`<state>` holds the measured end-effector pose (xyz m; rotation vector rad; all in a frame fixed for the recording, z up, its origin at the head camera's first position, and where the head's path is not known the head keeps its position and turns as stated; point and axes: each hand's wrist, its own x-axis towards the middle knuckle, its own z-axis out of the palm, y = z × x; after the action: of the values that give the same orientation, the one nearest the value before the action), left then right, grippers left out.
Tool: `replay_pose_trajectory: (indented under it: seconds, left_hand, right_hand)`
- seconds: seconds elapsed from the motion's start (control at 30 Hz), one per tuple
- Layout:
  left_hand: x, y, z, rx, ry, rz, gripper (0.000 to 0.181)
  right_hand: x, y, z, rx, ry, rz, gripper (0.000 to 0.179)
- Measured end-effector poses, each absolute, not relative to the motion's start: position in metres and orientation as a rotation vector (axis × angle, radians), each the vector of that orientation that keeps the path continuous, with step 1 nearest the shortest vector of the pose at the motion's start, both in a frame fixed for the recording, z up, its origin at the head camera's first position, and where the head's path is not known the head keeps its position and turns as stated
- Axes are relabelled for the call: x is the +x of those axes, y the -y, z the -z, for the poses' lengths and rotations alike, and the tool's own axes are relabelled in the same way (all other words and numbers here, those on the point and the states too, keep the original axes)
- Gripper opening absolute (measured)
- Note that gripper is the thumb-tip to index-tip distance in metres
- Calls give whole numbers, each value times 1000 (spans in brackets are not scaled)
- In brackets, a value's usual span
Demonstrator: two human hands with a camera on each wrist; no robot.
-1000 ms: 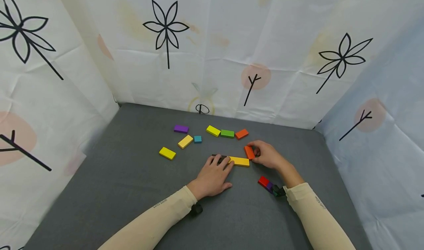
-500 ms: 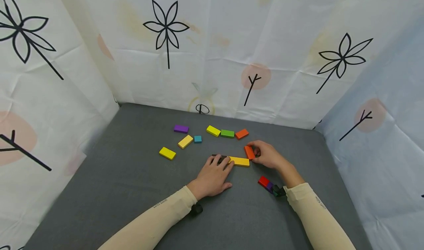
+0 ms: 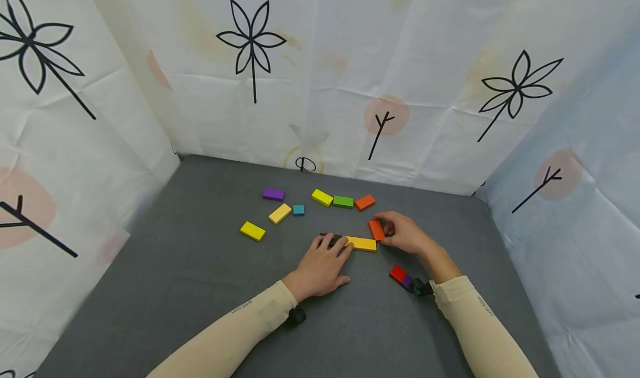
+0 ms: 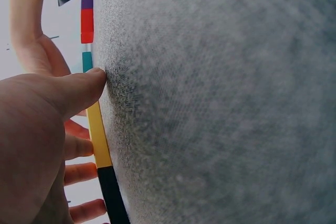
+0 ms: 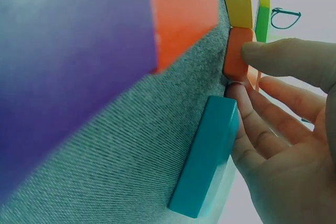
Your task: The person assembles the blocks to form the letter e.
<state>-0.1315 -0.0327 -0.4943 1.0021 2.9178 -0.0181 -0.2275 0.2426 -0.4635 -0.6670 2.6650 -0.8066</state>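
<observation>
My left hand [image 3: 320, 269] lies with fingers spread over a row made of a black block [image 4: 112, 195] and a yellow block [image 3: 364, 244]. Its fingertips touch the row's upper side, and the black block is mostly covered by them in the head view. At the row's right end an orange block [image 3: 376, 230] sits at an angle, its near corner meeting the yellow block. My right hand [image 3: 404, 234] pinches this orange block, thumb on one side and fingertips on the other. Close beside those fingers lies a teal block [image 5: 205, 156], hidden from the head view by the hand.
Farther back lie a purple block [image 3: 273, 194], a green block [image 3: 343, 202], a small blue block [image 3: 298, 210], another orange block [image 3: 365, 202] and several yellow ones. A red block [image 3: 398, 274] and a purple one [image 3: 407, 283] lie by the right wrist. Patterned cloth [image 3: 330, 89] walls the grey table [image 3: 210, 255].
</observation>
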Motion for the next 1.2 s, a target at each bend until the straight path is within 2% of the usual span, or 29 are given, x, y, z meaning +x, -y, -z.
replay_pose_trajectory:
  seconds: [0.53, 1.2]
  left_hand:
    - [-133, 33, 494, 1004, -2907, 13, 82]
    - [-132, 33, 493, 1004, -2905, -30, 81]
  right_hand:
    - [-232, -247, 448, -587, -2689, 924, 53]
    - [-270, -233, 433, -568, -2739, 839, 51]
